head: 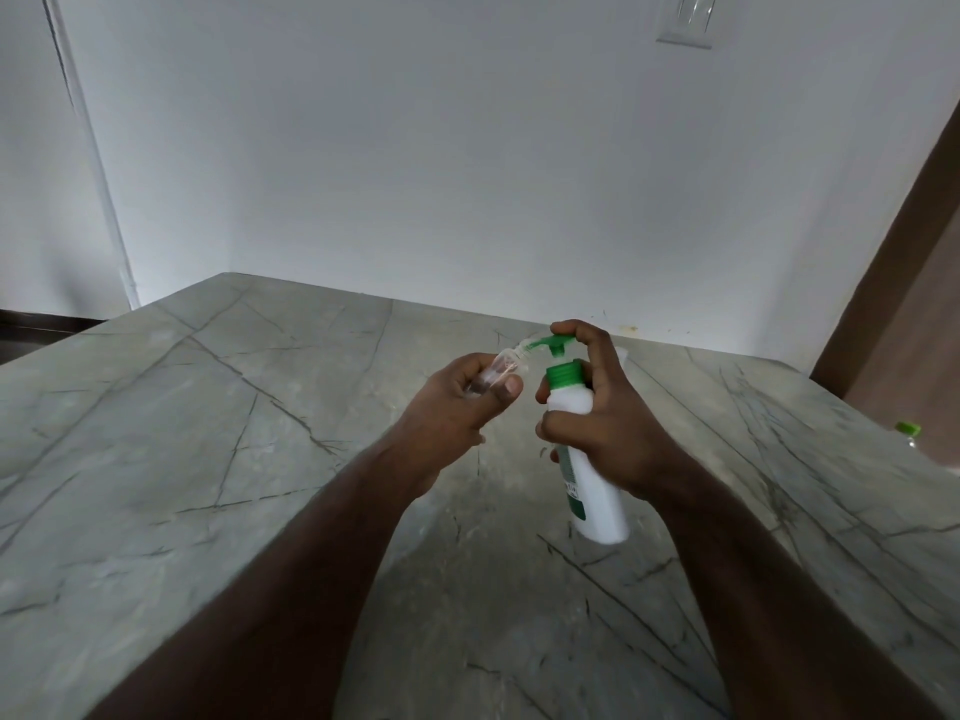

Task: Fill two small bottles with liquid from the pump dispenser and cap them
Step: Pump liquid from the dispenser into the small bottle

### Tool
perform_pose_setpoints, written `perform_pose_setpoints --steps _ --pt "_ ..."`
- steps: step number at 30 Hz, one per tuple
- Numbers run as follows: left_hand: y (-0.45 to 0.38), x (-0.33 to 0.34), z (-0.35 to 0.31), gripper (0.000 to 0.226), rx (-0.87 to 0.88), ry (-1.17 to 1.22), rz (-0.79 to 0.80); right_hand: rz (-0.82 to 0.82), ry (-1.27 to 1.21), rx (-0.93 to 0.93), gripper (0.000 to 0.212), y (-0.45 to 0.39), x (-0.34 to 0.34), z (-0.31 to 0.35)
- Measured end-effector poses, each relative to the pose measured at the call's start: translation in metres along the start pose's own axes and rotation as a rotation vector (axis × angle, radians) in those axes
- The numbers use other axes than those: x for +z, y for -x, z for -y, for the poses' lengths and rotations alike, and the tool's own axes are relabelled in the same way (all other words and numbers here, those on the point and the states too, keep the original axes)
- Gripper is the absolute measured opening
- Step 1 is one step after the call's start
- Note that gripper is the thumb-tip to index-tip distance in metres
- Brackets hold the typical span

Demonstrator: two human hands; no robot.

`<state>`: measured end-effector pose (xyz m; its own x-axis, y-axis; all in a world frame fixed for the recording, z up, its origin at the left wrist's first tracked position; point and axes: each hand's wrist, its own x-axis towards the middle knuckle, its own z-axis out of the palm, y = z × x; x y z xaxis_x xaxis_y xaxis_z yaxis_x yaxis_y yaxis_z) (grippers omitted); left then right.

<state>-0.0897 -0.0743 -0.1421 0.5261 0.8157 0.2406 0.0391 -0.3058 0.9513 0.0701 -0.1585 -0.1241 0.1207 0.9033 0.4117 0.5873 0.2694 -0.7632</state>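
Observation:
My right hand (605, 423) grips a white pump dispenser (589, 480) with a green collar and green pump head, held above the table and tilted. My index finger rests on top of the pump head (553, 343). My left hand (457, 407) holds a small clear bottle (501, 366), tilted with its open mouth up against the green nozzle tip. The little bottle looks transparent; any liquid inside is too hard to make out. A second small bottle with a green cap (908, 432) stands at the table's far right edge.
A grey marble-patterned table (234, 459) spreads under both arms. A white wall rises behind it, with a brown door frame (893, 283) at the right. Something white is partly hidden behind my right hand.

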Motion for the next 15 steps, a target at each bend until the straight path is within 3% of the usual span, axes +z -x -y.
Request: perform_pose_setpoints --steps 4,10,15 --pt "-0.0007 0.0005 0.0 0.035 -0.008 0.002 -0.006 -0.001 0.002 -0.012 0.101 -0.001 0.0028 -0.0005" --pt "-0.0013 0.0003 0.0021 0.027 -0.013 0.008 0.008 -0.001 0.011 -0.017 0.092 -0.0006 -0.0001 -0.0027" --pt "-0.0015 0.0014 0.003 0.04 -0.01 -0.03 0.014 -0.006 0.031 -0.025 0.088 -0.0028 -0.0007 -0.0045"
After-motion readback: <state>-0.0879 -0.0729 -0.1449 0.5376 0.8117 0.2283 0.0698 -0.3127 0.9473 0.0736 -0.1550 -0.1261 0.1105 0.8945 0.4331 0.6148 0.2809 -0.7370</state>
